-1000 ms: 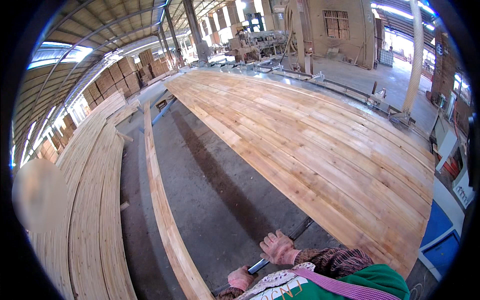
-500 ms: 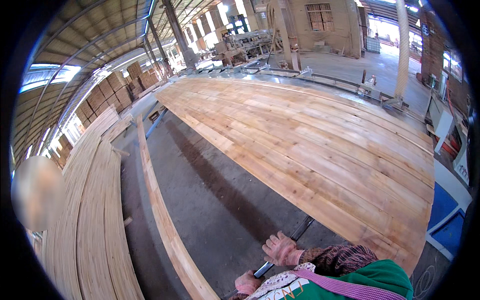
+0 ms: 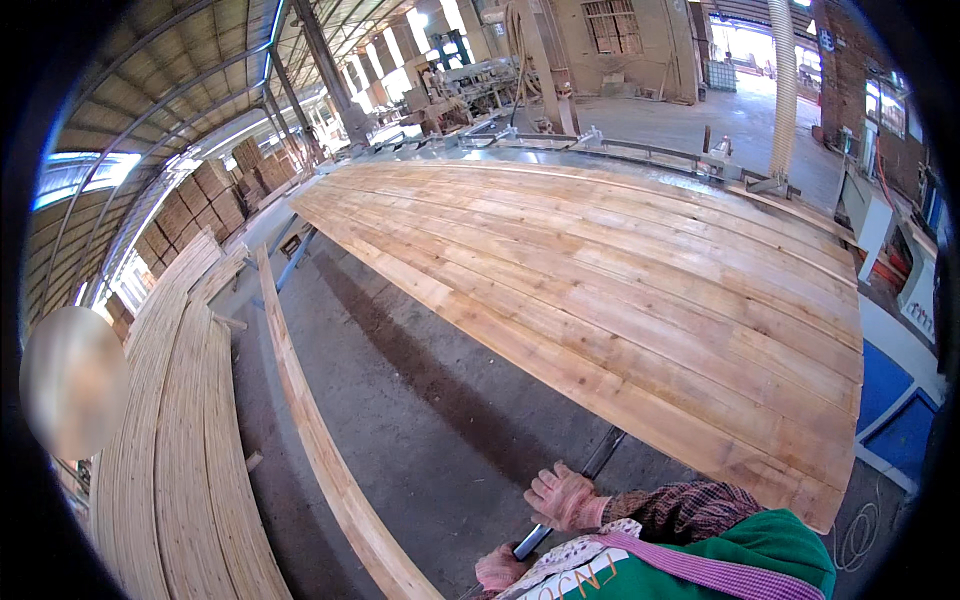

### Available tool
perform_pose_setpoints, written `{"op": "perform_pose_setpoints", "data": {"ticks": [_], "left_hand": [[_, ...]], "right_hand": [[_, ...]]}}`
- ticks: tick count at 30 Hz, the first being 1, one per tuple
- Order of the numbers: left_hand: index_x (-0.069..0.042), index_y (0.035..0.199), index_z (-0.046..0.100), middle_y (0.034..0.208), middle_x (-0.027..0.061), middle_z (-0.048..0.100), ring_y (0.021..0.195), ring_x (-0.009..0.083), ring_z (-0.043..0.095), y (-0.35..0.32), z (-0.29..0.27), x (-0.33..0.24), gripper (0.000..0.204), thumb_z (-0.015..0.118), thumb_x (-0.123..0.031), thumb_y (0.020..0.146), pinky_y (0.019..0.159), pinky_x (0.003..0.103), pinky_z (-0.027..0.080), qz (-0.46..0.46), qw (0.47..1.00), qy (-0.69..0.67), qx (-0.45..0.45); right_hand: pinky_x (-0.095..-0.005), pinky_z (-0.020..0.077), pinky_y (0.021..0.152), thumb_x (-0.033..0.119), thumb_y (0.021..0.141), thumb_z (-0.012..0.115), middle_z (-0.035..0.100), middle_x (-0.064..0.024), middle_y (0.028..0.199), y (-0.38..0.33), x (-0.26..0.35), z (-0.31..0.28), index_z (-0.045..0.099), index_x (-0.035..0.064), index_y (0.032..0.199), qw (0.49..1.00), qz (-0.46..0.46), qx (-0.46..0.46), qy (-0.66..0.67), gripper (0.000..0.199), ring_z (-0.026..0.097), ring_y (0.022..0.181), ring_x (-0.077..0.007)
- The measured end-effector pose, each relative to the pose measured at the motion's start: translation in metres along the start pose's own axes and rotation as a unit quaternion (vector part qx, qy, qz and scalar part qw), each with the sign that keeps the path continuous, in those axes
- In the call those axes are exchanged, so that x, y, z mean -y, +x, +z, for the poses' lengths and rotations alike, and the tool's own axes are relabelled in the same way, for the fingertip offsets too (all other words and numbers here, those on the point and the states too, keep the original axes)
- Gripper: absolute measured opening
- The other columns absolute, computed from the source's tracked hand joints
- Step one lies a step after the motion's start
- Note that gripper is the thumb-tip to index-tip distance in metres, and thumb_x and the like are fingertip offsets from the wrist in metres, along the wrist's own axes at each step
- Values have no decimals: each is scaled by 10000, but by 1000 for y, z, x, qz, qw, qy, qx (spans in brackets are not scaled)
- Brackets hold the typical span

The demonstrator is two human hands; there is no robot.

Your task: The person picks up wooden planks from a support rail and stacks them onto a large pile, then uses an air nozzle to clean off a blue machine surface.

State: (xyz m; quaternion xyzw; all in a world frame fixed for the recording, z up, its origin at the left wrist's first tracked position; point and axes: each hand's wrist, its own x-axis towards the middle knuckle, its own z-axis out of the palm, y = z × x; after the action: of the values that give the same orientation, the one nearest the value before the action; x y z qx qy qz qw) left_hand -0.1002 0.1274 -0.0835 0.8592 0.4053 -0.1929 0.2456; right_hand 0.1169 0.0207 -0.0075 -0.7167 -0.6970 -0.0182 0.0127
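Note:
My right hand (image 3: 564, 498), in a pinkish work glove, is closed over a dark metal bar (image 3: 601, 456) beside the near edge of the wide wooden panel. Lower down, my left hand (image 3: 499, 567), gloved alike, grips near the bar's shiny lower end; part of it is hidden by my clothing. The panel (image 3: 600, 290) is made of long boards lying side by side and slopes away to the far left. Neither hand touches it. To the left of the hands, a single long narrow board (image 3: 318, 430) runs apart from the panel.
A stack of long pale boards (image 3: 180, 430) fills the left side. Clamps and a metal rail (image 3: 650, 152) line the panel's far edge. A ribbed hose (image 3: 783, 95) hangs at the back right. White and blue machine parts (image 3: 900, 440) stand at the right.
My view has turned slightly to the right, so the background sits farther left. Both hands keep their places on the bar.

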Motion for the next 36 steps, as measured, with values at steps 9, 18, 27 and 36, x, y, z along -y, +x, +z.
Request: {"op": "perform_pose_setpoints", "data": {"ticks": [9,18,27,36], "left_hand": [[-266,1150,771,973,63,788,927,296,756,13,25,16,490,751,-593,786,831,442,580,25,999,8,-48],[-302,1184,761,1048,62,781,985,273,748,17,16,15,419,691,-530,839,853,431,574,38,999,30,-15],[-321,1217,740,1134,61,759,1081,257,725,20,17,20,389,622,-481,883,898,429,554,31,997,68,10],[-328,1227,730,1145,66,752,1071,265,727,-1,-2,2,435,667,-530,847,908,432,552,44,997,49,-40]], "right_hand": [[-540,423,985,503,956,570,637,-96,1092,4,2,9,648,95,1173,1000,11,3,-14,469,580,1103,-291],[-545,422,993,506,956,570,631,-90,1110,7,1,11,649,109,1183,999,13,32,-9,465,576,1122,-283],[-500,442,931,498,923,613,626,-82,1096,7,3,7,648,105,1196,1000,18,17,-2,480,575,1117,-271],[-488,460,900,497,912,628,619,-68,1061,4,5,3,660,110,1163,999,11,-15,-29,463,594,1058,-260]]}}
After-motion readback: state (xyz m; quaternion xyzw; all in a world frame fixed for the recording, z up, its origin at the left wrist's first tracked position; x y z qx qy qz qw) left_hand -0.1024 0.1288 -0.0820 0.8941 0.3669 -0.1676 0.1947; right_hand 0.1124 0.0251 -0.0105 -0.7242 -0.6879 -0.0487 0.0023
